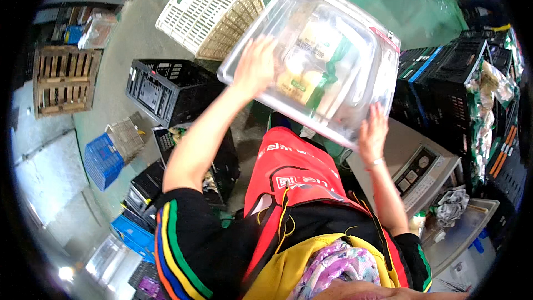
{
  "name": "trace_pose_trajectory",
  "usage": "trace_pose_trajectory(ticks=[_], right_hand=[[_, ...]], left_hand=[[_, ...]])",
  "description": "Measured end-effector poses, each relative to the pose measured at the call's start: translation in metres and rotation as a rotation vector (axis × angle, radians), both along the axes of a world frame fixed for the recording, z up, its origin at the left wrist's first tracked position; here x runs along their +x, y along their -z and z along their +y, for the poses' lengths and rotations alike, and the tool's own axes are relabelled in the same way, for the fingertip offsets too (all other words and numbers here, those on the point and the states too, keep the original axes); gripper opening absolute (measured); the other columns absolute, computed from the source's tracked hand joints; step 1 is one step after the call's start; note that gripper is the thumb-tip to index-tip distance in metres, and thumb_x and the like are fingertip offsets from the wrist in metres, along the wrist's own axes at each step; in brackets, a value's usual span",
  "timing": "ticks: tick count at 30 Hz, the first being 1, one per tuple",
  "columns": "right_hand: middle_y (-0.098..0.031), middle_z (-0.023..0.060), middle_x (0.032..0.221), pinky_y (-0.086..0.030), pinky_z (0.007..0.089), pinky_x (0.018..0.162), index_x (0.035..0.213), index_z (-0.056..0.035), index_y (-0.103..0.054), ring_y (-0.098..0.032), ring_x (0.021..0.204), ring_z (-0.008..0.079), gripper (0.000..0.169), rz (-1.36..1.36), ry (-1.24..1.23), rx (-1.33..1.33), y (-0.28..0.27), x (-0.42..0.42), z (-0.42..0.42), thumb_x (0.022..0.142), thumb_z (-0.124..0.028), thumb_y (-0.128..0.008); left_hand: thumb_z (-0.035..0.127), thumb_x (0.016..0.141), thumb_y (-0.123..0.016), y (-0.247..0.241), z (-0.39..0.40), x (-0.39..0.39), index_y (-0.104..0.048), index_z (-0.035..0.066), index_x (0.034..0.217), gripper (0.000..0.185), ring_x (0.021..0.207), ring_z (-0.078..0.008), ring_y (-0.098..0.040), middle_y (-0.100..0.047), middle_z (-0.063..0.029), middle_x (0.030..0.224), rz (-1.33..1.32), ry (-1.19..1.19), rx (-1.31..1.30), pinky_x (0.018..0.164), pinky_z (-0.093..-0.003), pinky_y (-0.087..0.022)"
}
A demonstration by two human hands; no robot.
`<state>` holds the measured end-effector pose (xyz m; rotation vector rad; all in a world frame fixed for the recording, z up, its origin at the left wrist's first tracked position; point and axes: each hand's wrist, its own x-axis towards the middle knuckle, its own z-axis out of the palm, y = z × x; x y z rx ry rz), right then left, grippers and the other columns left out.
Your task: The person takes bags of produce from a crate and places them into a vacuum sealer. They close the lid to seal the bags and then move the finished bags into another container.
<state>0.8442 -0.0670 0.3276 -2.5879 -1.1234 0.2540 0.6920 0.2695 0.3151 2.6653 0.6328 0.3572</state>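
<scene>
A large clear lid [349, 29], probably of a vacuum packing machine, lies in front of me. Through it I see pale packs [312, 46] with green and yellowish printing, blurred by glare. My left hand [256, 66] rests flat on the lid's left part, palm down. At the near right corner, my right hand [373, 133] presses against the lid's edge with its fingers extended. Neither hand grasps anything. Below my right hand is a light-coloured machine body [379, 166] with a dark control panel [416, 168] bearing a round gauge. Whether the lid sits fully down, I cannot tell.
A white plastic crate [208, 12] and a black crate [154, 87] stand on the left. Stacked black crates [441, 79] rise on the right. Crumpled plastic [452, 206] lies on a tray [462, 233]. Farther left are a wooden pallet [64, 79] and a blue basket [104, 160].
</scene>
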Motion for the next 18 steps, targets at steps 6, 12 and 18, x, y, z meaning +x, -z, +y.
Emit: trace_pose_trajectory(ticks=[6,12,18], right_hand=[[-0.034,0.0172,0.141,-0.017,0.0492,0.110,0.130,-0.0026,-0.041,-0.025,0.135,0.0356,0.054,-0.052,0.281,0.056,0.129,-0.070,0.023,0.076,-0.005,-0.046],[-0.037,0.0187,0.139,-0.017,0.0510,0.110,0.127,-0.0016,-0.042,-0.027,0.134,0.0374,0.052,-0.118,0.292,0.037,0.140,-0.070,0.023,0.075,-0.004,-0.044],[-0.038,0.0204,0.137,-0.019,0.0529,0.109,0.125,-0.0005,-0.043,-0.029,0.132,0.0379,0.050,-0.128,0.286,-0.004,0.140,-0.068,0.029,0.075,-0.007,-0.042]], left_hand=[[0.005,0.080,-0.046,0.117,-0.027,-0.059,-0.048,0.003,0.126,0.046,0.132,-0.0295,-0.034,-0.043,-0.0126,0.137,0.008,-0.065,-0.056,0.110,-0.0456,-0.022],[0.003,0.077,-0.046,0.129,-0.027,-0.049,-0.049,0.004,0.126,0.048,0.131,-0.0295,-0.036,-0.044,-0.0121,0.136,0.043,-0.049,-0.096,0.110,-0.0464,-0.023],[0.003,0.075,-0.048,0.128,-0.024,-0.051,-0.048,0.004,0.126,0.050,0.132,-0.0306,-0.034,-0.042,-0.0123,0.138,0.069,-0.052,-0.090,0.110,-0.0472,-0.023]])
